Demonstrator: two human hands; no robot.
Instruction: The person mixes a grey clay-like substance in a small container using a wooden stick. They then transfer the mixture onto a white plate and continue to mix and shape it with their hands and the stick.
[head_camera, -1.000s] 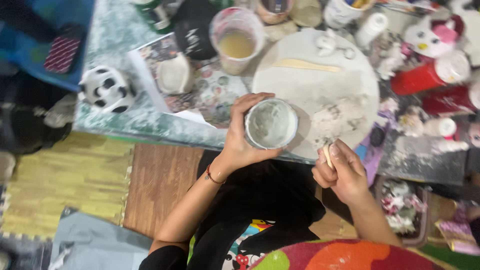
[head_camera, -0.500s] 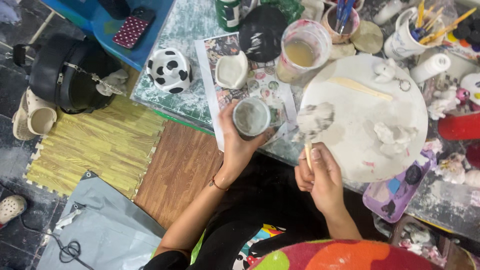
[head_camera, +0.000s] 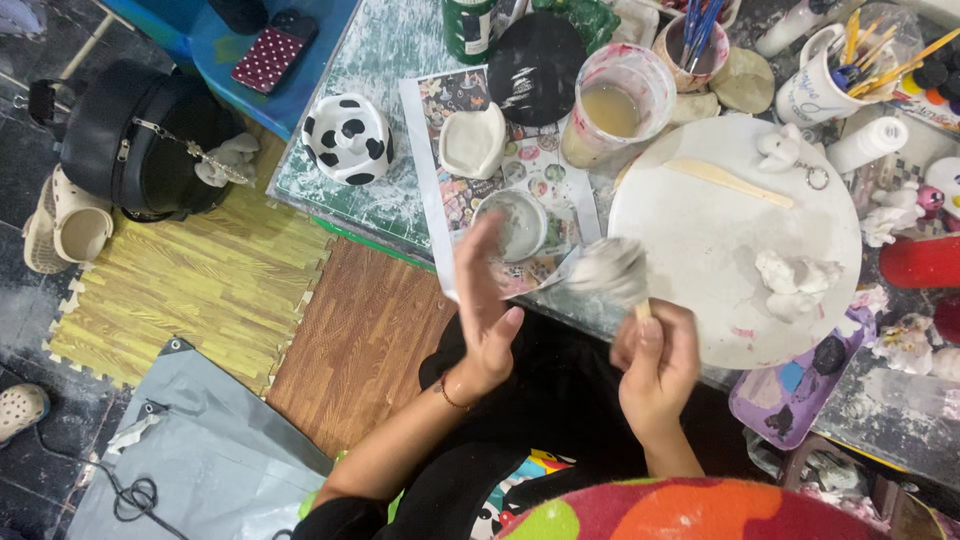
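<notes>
Open left hand beside a small bowl; right hand gripping a clay-tipped stick at the tabletop's edge.

On the left, a black-and-white spotted pot (head_camera: 347, 138) stands on the tabletop (head_camera: 395, 70). The left hand (head_camera: 484, 305) is raised on edge, palm turned right, fingers (head_camera: 470, 260) stretched flat and holding nothing; it is blurred. Just beyond its fingertips, a small round bowl (head_camera: 512, 224) with a pale grey-white inside sits on a printed sheet (head_camera: 470, 190), apart from the hand. To the right, the right hand (head_camera: 655, 365) is curled into a fist, its fingers closed around a thin wooden stick (head_camera: 641, 309) that points upward. The stick's far end carries a blurred whitish lump (head_camera: 607, 270), lying over the edge of a round white board (head_camera: 700, 240).
</notes>
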